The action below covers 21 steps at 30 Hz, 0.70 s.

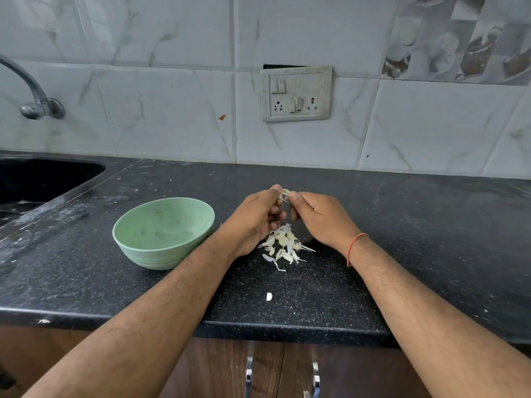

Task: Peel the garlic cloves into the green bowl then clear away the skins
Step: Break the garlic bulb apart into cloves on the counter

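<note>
A garlic clove [284,193] with loose skin is pinched between my left hand [255,216] and my right hand [321,216], both raised above the counter. Directly under them lies a small heap of garlic cloves and papery skins [284,247]. The green bowl [163,232] stands just left of my left wrist; no cloves show inside it. One stray piece of skin [269,296] lies nearer the counter's front edge.
The black speckled counter [402,268] runs to a front edge above wooden cabinet doors [224,369]. A dark sink [40,179] sits at the far left under a wall tap [34,101]. A switch plate [296,93] hangs on the tiled wall.
</note>
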Motion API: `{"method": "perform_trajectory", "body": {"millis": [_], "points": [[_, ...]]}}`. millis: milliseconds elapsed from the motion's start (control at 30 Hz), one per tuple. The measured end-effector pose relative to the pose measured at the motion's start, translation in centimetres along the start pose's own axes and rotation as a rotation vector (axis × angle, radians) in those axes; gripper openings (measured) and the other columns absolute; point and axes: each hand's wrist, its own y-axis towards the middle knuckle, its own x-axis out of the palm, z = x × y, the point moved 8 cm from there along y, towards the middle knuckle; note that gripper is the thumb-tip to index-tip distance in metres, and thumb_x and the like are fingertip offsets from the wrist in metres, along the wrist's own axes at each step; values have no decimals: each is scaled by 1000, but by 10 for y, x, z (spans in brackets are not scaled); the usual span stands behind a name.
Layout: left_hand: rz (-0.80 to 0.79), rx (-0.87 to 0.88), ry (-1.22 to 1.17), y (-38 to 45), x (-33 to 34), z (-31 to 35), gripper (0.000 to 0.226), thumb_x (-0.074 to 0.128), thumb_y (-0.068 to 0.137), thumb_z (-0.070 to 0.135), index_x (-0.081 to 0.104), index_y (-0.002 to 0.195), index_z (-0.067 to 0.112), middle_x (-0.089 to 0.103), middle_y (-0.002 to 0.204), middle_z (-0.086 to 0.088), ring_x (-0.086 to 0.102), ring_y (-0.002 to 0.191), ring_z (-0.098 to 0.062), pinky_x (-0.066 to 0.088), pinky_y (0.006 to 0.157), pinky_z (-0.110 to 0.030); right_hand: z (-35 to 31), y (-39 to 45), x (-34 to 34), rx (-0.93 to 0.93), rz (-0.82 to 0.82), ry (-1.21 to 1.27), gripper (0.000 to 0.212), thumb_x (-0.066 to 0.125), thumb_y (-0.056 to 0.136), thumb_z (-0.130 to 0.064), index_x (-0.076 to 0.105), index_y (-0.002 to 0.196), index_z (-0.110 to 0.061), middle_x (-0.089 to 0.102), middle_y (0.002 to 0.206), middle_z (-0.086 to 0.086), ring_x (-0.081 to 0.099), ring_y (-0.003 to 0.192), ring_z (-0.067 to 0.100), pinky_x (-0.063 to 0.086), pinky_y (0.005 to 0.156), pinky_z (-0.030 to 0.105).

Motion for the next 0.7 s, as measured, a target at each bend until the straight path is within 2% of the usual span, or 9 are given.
{"method": "perform_trajectory", "body": {"millis": [133, 233, 300, 400, 467, 533, 633, 700], "points": [[-7, -45, -79, -4, 5, -1, 42, 50, 112, 35, 48, 74, 17, 47, 60, 5, 56, 65, -11, 35, 56, -24, 2, 0, 3, 30, 8, 85, 52, 45, 111, -53, 69, 73, -27, 72, 74, 1, 67, 74, 16, 52, 75, 35], [-17, -74, -107, -6, 7, -2, 39, 50, 112, 37, 49, 76, 20, 46, 60, 6, 55, 64, -10, 33, 56, -25, 1, -2, 3, 19, 29, 118, 52, 47, 111, -50, 69, 71, -26, 71, 72, 4, 66, 71, 20, 52, 73, 37], [-46, -61, -91, -7, 9, -1, 34, 55, 110, 37, 53, 81, 19, 49, 64, 4, 54, 64, -10, 34, 57, -25, 1, -2, 3, 11, 49, 122, 52, 48, 110, -52, 68, 69, -27, 69, 68, 7, 64, 65, 22, 52, 70, 39], [-88, 32, -1, -6, 8, 2, 24, 71, 102, 31, 64, 87, 14, 61, 75, -5, 51, 64, -9, 38, 57, -23, 0, -2, -1, 17, 73, 126, 50, 50, 110, -46, 68, 68, -27, 64, 62, 9, 53, 54, 14, 45, 58, 36], [-38, 94, 75, -6, 3, 6, 24, 78, 97, 32, 67, 84, 16, 61, 75, -5, 50, 61, -9, 42, 55, -21, -2, -3, -1, 14, 74, 132, 49, 51, 110, -43, 68, 68, -27, 64, 61, 9, 50, 51, 12, 41, 55, 33], [67, 153, 167, -7, -3, 10, 28, 75, 99, 38, 67, 89, 13, 62, 72, -2, 51, 58, -8, 45, 55, -20, -4, -4, -2, 5, 70, 138, 51, 50, 111, -46, 69, 67, -25, 63, 60, 10, 50, 51, 11, 40, 55, 29], [179, 255, 303, -3, -12, 13, 42, 72, 98, 51, 67, 102, 10, 66, 79, -1, 57, 66, -11, 51, 63, -30, -9, -6, -1, -6, 60, 141, 55, 48, 110, -51, 68, 67, -24, 62, 60, 12, 51, 52, 10, 39, 56, 24], [221, 308, 356, -2, -16, 15, 39, 73, 94, 57, 70, 108, 21, 72, 87, 5, 64, 71, -13, 58, 72, -39, -10, -6, -2, -7, 59, 141, 55, 48, 110, -52, 68, 67, -24, 61, 60, 12, 51, 52, 11, 40, 56, 25]]}}
